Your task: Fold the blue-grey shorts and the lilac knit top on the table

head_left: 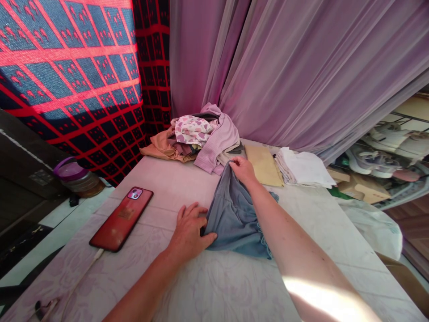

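Right hand (241,170) is pinching one blue garment (233,219) by its far end on one table (234,286), left hand (191,226) is resting loosely spread at its left edge, one phone (124,219) is lying further left.

The left hand (192,226) and right hand (243,171), mid-frame, are bare, as are the 2 forearms (295,237); small spots dot the right one, sunlit at lower right.

Just one cam, and it's riding on the person's head, facing forward and down. It's hanging pretty close over the worktop (208,290), which is filling the lower middle, while the purple curtain (301,67) is spanning the upper right.
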`<move>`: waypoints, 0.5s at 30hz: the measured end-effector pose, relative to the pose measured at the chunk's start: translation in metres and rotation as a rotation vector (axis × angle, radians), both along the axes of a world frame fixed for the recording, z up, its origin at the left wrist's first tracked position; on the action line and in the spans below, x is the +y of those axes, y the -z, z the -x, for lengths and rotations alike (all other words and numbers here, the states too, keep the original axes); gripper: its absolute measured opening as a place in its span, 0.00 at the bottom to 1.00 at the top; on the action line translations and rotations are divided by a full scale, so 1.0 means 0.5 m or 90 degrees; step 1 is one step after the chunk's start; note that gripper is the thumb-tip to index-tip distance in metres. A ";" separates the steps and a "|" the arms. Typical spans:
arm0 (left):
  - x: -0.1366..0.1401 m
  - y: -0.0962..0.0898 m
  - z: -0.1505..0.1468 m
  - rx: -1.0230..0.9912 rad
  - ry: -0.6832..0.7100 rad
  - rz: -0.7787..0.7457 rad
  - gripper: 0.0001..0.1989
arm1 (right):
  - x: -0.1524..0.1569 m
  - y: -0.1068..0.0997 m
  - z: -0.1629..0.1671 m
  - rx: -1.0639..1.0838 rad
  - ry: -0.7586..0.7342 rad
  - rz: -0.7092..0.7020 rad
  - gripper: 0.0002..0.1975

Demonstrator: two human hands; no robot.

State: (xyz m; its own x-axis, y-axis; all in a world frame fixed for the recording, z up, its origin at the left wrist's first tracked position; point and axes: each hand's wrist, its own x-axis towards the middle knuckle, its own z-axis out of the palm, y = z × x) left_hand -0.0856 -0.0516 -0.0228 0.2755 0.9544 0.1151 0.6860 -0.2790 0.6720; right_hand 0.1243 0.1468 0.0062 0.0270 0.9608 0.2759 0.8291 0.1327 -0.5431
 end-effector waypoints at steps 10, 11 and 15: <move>0.021 -0.023 0.034 -0.265 0.046 0.034 0.09 | 0.016 -0.008 0.021 -0.073 0.022 0.092 0.10; 0.021 -0.025 0.036 -0.268 0.056 0.053 0.10 | 0.015 -0.010 0.024 -0.067 0.022 0.100 0.10; 0.020 -0.029 0.040 -0.109 0.053 0.084 0.12 | 0.017 -0.005 0.025 0.003 0.021 0.133 0.10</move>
State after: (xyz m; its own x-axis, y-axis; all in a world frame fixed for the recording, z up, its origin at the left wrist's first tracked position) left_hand -0.1058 -0.0417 -0.0082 0.3407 0.9392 0.0432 0.5373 -0.2322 0.8108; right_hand 0.1116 0.1553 0.0085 0.0595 0.9957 0.0713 0.8287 -0.0095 -0.5596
